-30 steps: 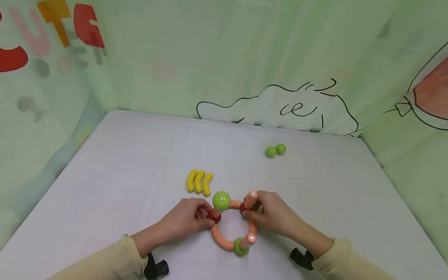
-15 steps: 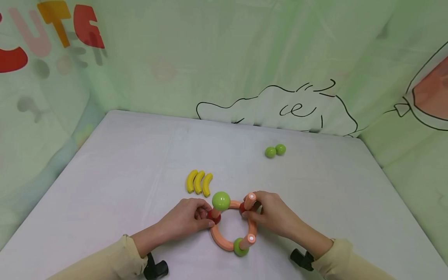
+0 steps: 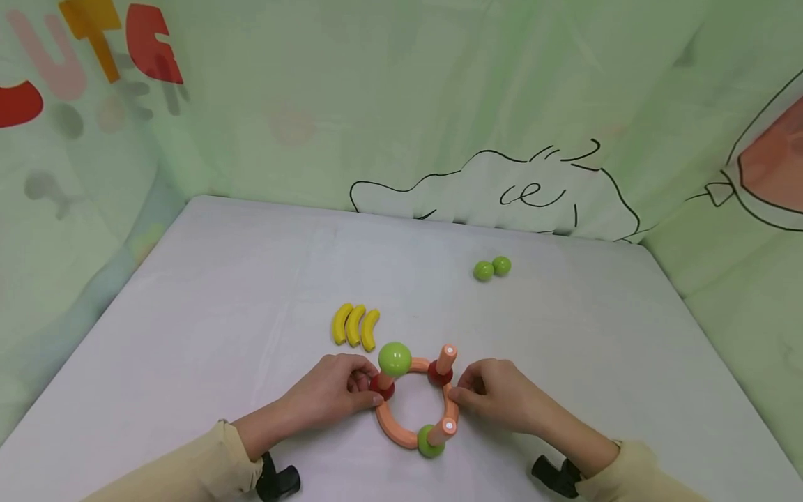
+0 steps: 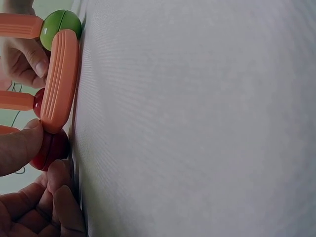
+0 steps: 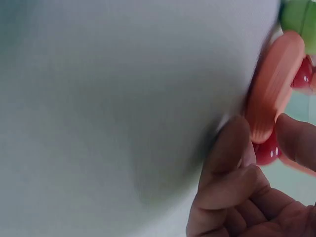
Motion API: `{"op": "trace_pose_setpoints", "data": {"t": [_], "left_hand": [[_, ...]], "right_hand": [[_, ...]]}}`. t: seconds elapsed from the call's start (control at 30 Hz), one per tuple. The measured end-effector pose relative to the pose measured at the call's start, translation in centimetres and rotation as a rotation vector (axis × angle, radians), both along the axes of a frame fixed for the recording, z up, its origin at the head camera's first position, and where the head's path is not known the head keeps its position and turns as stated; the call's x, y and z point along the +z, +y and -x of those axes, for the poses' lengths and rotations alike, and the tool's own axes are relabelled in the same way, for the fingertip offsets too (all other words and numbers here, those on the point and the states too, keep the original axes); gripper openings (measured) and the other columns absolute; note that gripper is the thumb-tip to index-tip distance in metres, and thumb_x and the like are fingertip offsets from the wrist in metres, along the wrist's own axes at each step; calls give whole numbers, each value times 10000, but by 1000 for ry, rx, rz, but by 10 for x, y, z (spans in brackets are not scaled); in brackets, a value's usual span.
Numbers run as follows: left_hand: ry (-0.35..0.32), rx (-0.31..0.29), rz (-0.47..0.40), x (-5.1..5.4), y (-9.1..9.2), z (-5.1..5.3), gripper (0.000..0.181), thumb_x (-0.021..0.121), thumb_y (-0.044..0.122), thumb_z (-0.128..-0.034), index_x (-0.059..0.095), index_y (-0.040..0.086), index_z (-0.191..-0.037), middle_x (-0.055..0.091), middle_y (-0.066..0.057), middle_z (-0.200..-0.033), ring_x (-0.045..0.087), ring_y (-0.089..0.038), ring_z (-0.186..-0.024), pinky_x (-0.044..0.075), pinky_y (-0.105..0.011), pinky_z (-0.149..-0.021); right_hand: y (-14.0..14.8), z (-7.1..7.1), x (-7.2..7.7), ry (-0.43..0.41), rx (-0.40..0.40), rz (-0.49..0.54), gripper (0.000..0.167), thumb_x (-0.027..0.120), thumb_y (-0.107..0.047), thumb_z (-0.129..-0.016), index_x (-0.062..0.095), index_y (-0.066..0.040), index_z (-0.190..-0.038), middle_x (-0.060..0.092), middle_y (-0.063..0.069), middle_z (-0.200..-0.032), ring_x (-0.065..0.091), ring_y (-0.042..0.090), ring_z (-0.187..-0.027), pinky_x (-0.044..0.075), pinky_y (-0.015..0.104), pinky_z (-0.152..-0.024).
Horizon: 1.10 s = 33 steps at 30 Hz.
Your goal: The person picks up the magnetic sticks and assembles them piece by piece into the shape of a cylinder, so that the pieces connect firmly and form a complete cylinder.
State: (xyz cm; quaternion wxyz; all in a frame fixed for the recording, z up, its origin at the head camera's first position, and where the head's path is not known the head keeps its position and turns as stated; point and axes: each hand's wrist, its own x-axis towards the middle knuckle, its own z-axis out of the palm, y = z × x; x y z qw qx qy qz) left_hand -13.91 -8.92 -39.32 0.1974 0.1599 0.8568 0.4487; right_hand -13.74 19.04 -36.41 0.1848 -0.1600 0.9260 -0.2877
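Observation:
A ring of curved orange pieces (image 3: 395, 427) joined by red and green balls lies on the table. My left hand (image 3: 326, 394) pinches the left red ball (image 4: 55, 149) between thumb and fingers. From that ball rises an orange peg topped by a green ball (image 3: 394, 358). My right hand (image 3: 505, 396) has its thumb and forefinger at the right curved orange piece (image 5: 274, 86), pinching it beside the far red ball (image 3: 440, 373). Upright orange pegs stand on this red ball and on the near green ball (image 3: 430, 441), their tops bare.
Three yellow toy bananas (image 3: 354, 326) lie side by side beyond the ring. Two loose green balls (image 3: 484, 270) sit farther back on the right. The white table (image 3: 251, 279) ends at green printed fabric walls (image 3: 282, 104).
My right hand has let go of the far red ball and moved slightly nearer and right, onto the curved orange piece. The left hand keeps its hold.

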Motion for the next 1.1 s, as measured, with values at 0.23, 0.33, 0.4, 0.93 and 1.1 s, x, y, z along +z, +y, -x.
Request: {"op": "trace_pose_setpoints", "data": {"t": [0.23,0.33,0.4,0.93,1.1], "left_hand": [[-1,0,0,0,0,0,263,811,120,-861,704,15,-1077,597,18,-759,539,-134,-703,419,-209,-611],[-6,3,2,0,0,0,268,811,122,-862,702,11,-1080,597,15,-760,538,-136,-705,418,-209,-612],[-10,4,3,0,0,-1,270,812,123,-862,701,11,-1081,597,15,-760,539,-136,-707,419,-209,-613],[2,-1,5,0,0,1,256,813,119,-860,706,20,-1070,599,19,-761,543,-131,-709,428,-210,-619],[-6,-3,2,0,0,1,252,811,125,-861,710,29,-1070,599,20,-765,541,-133,-711,426,-209,-619]], "right_hand": [[-6,-1,0,-53,-32,-32,257,729,-255,-904,653,-120,-699,518,-71,-584,473,88,-573,359,215,-522],[-8,-1,0,-75,-60,-41,262,731,-255,-889,647,-118,-682,519,-64,-574,476,100,-566,355,222,-517],[-9,-1,0,-85,-77,-47,263,732,-258,-882,647,-117,-676,515,-61,-570,473,102,-563,348,224,-515],[-19,-2,-2,-117,-216,-57,263,741,-240,-860,638,-103,-661,492,-38,-549,439,106,-536,293,232,-508],[-18,-1,-2,-113,-205,-78,240,743,-255,-855,654,-102,-692,523,-35,-574,463,108,-554,324,235,-517]]}}
